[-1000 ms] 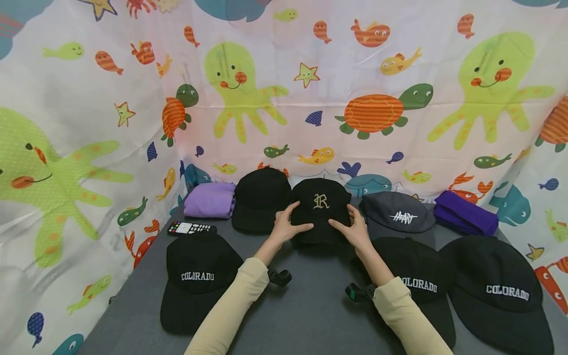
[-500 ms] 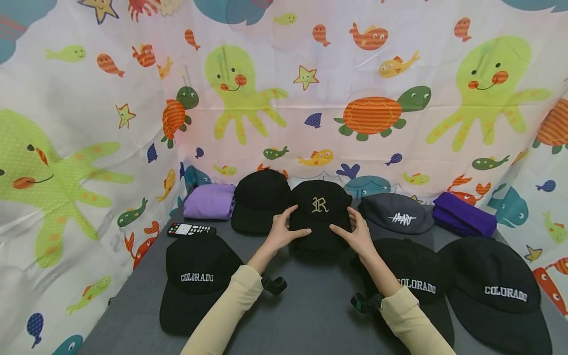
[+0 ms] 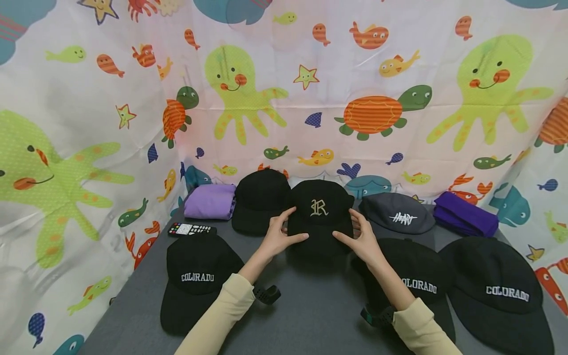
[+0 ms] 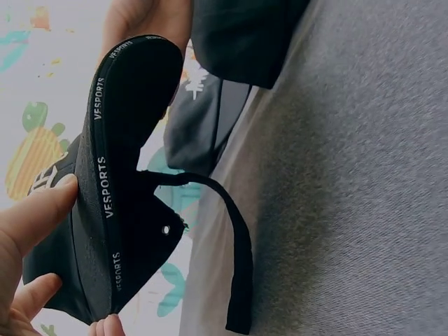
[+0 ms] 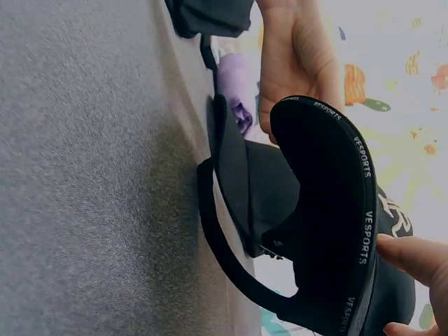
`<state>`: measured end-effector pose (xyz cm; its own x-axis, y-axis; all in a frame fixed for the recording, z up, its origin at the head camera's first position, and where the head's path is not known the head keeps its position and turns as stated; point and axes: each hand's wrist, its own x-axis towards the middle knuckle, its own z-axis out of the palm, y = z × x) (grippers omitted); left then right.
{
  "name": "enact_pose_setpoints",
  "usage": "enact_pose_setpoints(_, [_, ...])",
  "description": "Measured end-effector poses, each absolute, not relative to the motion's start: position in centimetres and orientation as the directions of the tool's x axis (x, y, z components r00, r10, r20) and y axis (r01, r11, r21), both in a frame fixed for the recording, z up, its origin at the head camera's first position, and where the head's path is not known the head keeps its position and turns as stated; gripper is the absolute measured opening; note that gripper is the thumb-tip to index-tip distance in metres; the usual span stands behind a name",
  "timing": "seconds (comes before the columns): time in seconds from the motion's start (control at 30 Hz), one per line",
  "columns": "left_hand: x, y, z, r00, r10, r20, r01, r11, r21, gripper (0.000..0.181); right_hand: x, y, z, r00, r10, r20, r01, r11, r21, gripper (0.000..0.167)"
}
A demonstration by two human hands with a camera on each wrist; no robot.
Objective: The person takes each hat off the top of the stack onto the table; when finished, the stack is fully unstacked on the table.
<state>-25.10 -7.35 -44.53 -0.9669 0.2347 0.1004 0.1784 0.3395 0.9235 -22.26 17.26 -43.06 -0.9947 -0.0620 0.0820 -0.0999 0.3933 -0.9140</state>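
Observation:
In the head view, a black baseball cap (image 3: 320,192) with a gold letter R faces me at the middle back. My left hand (image 3: 277,237) pinches its left side, thumb on the front of the brim. My right hand (image 3: 365,242) pinches the right side the same way. The left wrist view shows the cap's underside, with VESPORTS tape along the brim (image 4: 105,175) and a loose back strap (image 4: 241,266) hanging toward the table. From the right wrist view, the cap (image 5: 329,196) is seen off the table surface. The fingers behind the cap are partly hidden.
Behind the held cap's left stands a plain black cap (image 3: 262,197); a grey cap (image 3: 397,214) is right. Black COLORADO caps lie front left (image 3: 197,291) and right (image 3: 419,276), (image 3: 497,291). A remote (image 3: 192,229), lilac cloth (image 3: 209,201) and purple cloth (image 3: 465,214) lie behind.
Both hands have drawn the R cap a little toward me and lower in the head view. The forearms have spread slightly apart. The other caps stay where they were.

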Motion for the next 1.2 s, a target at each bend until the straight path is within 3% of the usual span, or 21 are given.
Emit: enact_pose_setpoints(1.2, [-18.0,-9.9,-44.2,-0.94,0.311,0.139,0.256,0.374,0.892,0.074,-15.0,18.1,-43.7,-0.971,-0.171,0.165,-0.22,0.38,-0.899,0.079])
